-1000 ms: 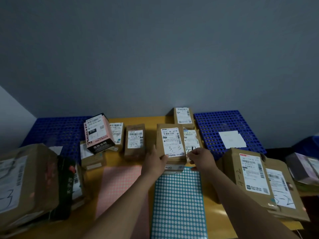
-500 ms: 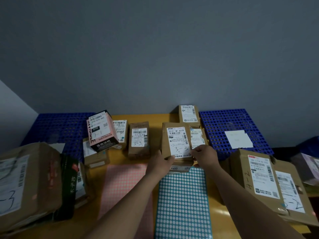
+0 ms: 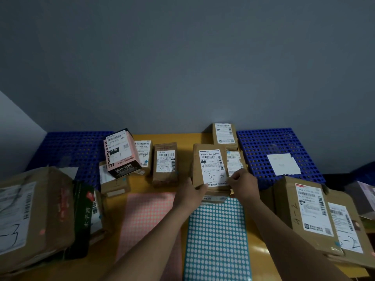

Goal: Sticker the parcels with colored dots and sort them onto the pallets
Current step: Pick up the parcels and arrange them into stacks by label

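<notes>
Left hand [image 3: 192, 192], right hand [image 3: 242, 183] — parcel [image 3: 209, 165] near corners.

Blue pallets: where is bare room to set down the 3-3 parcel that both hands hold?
Right blue pallet: bare grid left of and behind the white paper, nearest the held 3-3 parcel. Left blue pallet: bare between the pink box and the wall. Crowded: the yellow table, parcels behind, sticker sheets in front.
</notes>
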